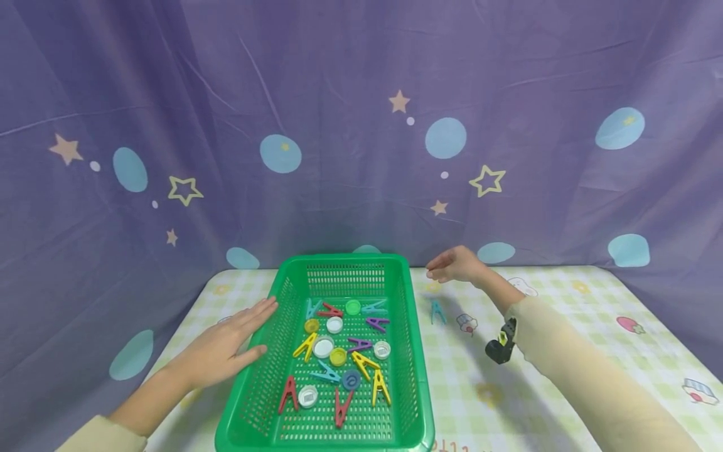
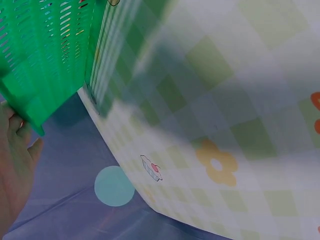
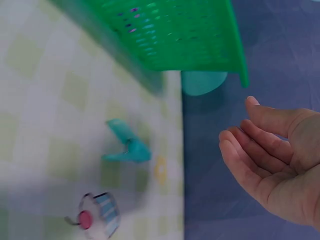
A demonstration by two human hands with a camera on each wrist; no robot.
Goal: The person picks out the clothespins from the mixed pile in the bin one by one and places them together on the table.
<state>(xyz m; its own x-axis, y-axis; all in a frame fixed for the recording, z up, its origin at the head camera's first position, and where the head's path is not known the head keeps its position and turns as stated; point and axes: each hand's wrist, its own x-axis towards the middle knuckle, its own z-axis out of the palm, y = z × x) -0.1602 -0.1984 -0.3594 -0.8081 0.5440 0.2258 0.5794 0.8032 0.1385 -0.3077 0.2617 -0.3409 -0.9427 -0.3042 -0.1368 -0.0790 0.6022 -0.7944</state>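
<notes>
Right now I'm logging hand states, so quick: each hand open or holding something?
Left hand: open, by the green basket.
Right hand: open, holding nothing.

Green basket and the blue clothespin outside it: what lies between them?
Only bare checked tablecloth lies between the green basket and the blue clothespin, seen in the head view.

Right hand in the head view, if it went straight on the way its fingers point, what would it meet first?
Probably the green basket, at its right rim near the far corner. Height is unclear, so the right hand might pass above it.
</notes>
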